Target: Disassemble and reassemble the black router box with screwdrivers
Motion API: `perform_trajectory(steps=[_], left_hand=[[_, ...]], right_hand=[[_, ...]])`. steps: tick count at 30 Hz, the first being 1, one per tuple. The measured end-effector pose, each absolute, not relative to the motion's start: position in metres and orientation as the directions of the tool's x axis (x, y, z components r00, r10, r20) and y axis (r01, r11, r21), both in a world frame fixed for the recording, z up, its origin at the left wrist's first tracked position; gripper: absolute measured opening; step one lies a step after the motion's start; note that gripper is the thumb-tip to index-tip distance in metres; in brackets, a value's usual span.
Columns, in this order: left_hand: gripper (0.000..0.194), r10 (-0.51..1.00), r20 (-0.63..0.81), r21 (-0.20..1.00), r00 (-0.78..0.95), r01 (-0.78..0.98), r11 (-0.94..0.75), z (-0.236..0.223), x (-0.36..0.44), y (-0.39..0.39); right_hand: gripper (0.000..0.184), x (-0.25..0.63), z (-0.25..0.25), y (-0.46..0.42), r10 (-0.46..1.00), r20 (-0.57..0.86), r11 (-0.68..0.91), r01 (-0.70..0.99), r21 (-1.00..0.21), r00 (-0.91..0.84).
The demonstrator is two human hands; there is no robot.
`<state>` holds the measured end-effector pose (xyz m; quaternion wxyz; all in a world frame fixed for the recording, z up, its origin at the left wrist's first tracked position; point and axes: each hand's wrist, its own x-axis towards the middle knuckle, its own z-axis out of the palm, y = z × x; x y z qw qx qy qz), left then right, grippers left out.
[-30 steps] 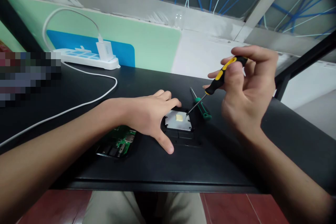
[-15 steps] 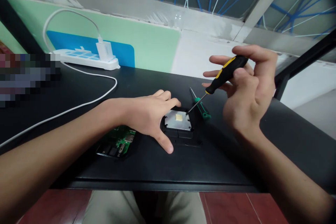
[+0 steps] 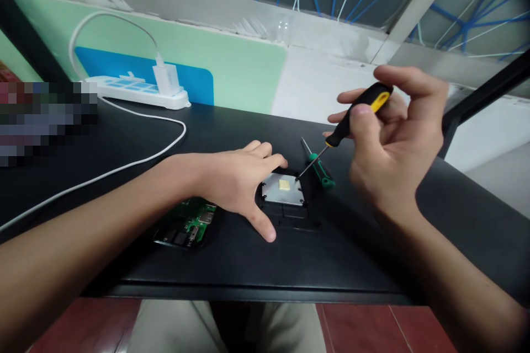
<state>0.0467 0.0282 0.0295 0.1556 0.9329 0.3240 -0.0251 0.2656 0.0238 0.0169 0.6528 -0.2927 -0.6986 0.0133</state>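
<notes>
My right hand [image 3: 397,127] grips a black and yellow screwdriver [image 3: 358,113] by its handle, thumb and fingers around it. Its thin shaft slants down to the left, and the tip meets the upper right corner of a silver metal plate [image 3: 275,194]. A small yellowish square pad [image 3: 284,185] sits near the plate's middle. The plate lies in a black plastic casing [image 3: 296,218]. My left hand [image 3: 236,182] is spread over the casing's left side, thumb and fingers apart; its contact there is partly hidden. A green circuit board [image 3: 199,220] lies partly under my left forearm.
A green and black screwdriver [image 3: 321,170] lies just right of the casing on the black table [image 3: 248,265]. At the back left stand a white power strip [image 3: 141,92] and plugged-in charger [image 3: 166,79]. A white cable [image 3: 153,159] runs across the left side.
The yellow marking on the screwdriver handle has shifted as the handle turned in my right fingers, and my thumb has moved along it. My left hand stays in place.
</notes>
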Motion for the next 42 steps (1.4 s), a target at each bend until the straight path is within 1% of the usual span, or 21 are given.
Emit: perform_trajectory(steps=[4, 7, 10, 15, 18, 20, 23, 25, 28, 31, 33, 38, 42], left_hand=[[0.100, 0.596, -0.147, 0.277, 0.790, 0.611, -0.742, 0.0295, 0.0457, 0.0278], [0.101, 0.597, -0.147, 0.279, 0.789, 0.612, -0.740, 0.0291, 0.0450, 0.0277], [0.101, 0.598, -0.146, 0.279, 0.788, 0.613, -0.739, 0.0287, 0.0453, 0.0280], [0.104, 0.596, -0.150, 0.300, 0.789, 0.611, -0.733, 0.0296, 0.0463, 0.0279], [0.105, 0.600, -0.152, 0.295, 0.786, 0.615, -0.731, 0.0297, 0.0460, 0.0272], [0.105, 0.598, -0.149, 0.289, 0.788, 0.613, -0.735, 0.0295, 0.0458, 0.0271], [0.105, 0.594, -0.146, 0.282, 0.791, 0.609, -0.741, 0.0286, 0.0458, 0.0276], [0.108, 0.595, -0.140, 0.278, 0.791, 0.608, -0.743, 0.0278, 0.0460, 0.0281], [0.111, 0.593, -0.135, 0.278, 0.794, 0.605, -0.746, 0.0268, 0.0463, 0.0281], [0.113, 0.595, -0.136, 0.280, 0.792, 0.607, -0.744, 0.0266, 0.0462, 0.0276], [0.113, 0.599, -0.134, 0.278, 0.790, 0.610, -0.742, 0.0270, 0.0461, 0.0272], [0.112, 0.605, -0.129, 0.287, 0.786, 0.613, -0.736, 0.0277, 0.0460, 0.0267], [0.114, 0.610, -0.132, 0.293, 0.781, 0.619, -0.729, 0.0276, 0.0462, 0.0263]], right_hand=[[0.029, 0.2668, 0.0161, 0.0215, 0.520, 0.852, 0.782, 0.367, -0.504, 0.064], [0.028, 0.2660, 0.0159, 0.0215, 0.537, 0.840, 0.770, 0.363, -0.524, 0.075], [0.026, 0.2649, 0.0155, 0.0233, 0.506, 0.861, 0.792, 0.368, -0.488, 0.051], [0.033, 0.2663, 0.0163, 0.0263, 0.447, 0.893, 0.788, 0.453, -0.417, 0.046], [0.030, 0.2676, 0.0179, 0.0268, 0.398, 0.916, 0.793, 0.485, -0.369, 0.047], [0.030, 0.2681, 0.0188, 0.0265, 0.389, 0.920, 0.785, 0.510, -0.352, 0.036], [0.033, 0.2684, 0.0194, 0.0253, 0.411, 0.911, 0.778, 0.514, -0.361, 0.019], [0.035, 0.2687, 0.0193, 0.0242, 0.428, 0.904, 0.799, 0.468, -0.377, -0.002], [0.034, 0.2691, 0.0189, 0.0225, 0.473, 0.881, 0.810, 0.395, -0.434, -0.003], [0.031, 0.2689, 0.0182, 0.0217, 0.512, 0.859, 0.795, 0.366, -0.483, 0.020], [0.028, 0.2684, 0.0180, 0.0224, 0.500, 0.866, 0.800, 0.378, -0.466, 0.010], [0.028, 0.2688, 0.0186, 0.0266, 0.411, 0.912, 0.809, 0.462, -0.363, -0.004], [0.026, 0.2697, 0.0193, 0.0277, 0.432, 0.902, 0.786, 0.485, -0.383, 0.012]])
